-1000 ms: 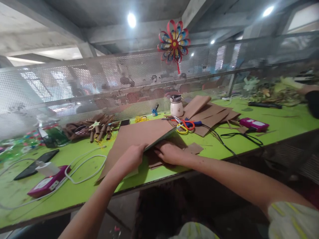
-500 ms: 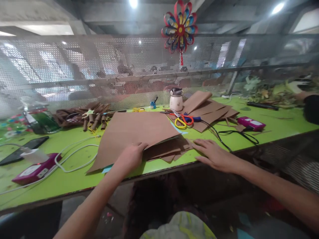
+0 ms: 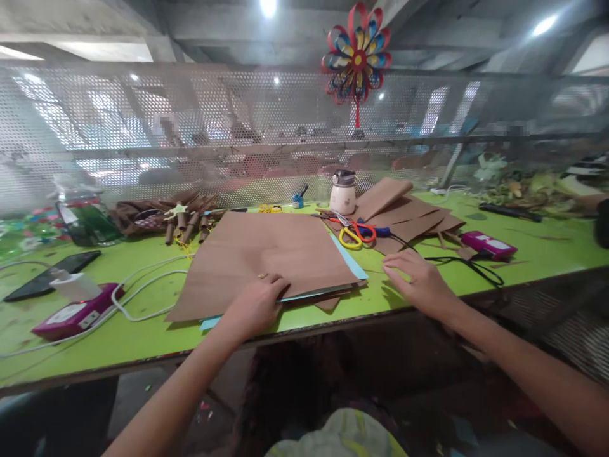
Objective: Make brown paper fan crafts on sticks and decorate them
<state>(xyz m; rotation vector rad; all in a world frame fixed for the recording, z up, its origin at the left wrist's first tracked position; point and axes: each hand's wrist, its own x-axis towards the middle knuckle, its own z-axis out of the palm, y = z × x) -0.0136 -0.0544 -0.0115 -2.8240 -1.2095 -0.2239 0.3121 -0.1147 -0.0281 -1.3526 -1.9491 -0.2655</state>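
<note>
A large sheet of brown kraft paper [image 3: 266,251] lies on a light-blue sheet [image 3: 349,257] and smaller brown pieces, whose edges show along the front and right. At the sheet's front edge is my left hand [image 3: 259,303], its fingers curled over the paper and the thumb side hidden. My right hand [image 3: 421,282] is raised just right of the stack, fingers apart with nothing in them. Between the stack and further brown paper [image 3: 404,212] lie scissors [image 3: 354,231] with red and yellow handles. A blue-handled tool [image 3: 380,231] with a black cord touches them.
On the green table [image 3: 152,346], a purple power strip [image 3: 76,311] with white cable sits left, near a dark tablet [image 3: 52,276]. Rolled brown paper tubes [image 3: 190,225] and a bottle [image 3: 343,193] stand behind. Another purple power strip [image 3: 489,245] is at right. A perforated screen [image 3: 214,127] borders the back.
The raised right side of the brown sheet has dropped flat onto the stack. My right hand has lifted off the pieces' right end and moved slightly right. The view has shifted a little.
</note>
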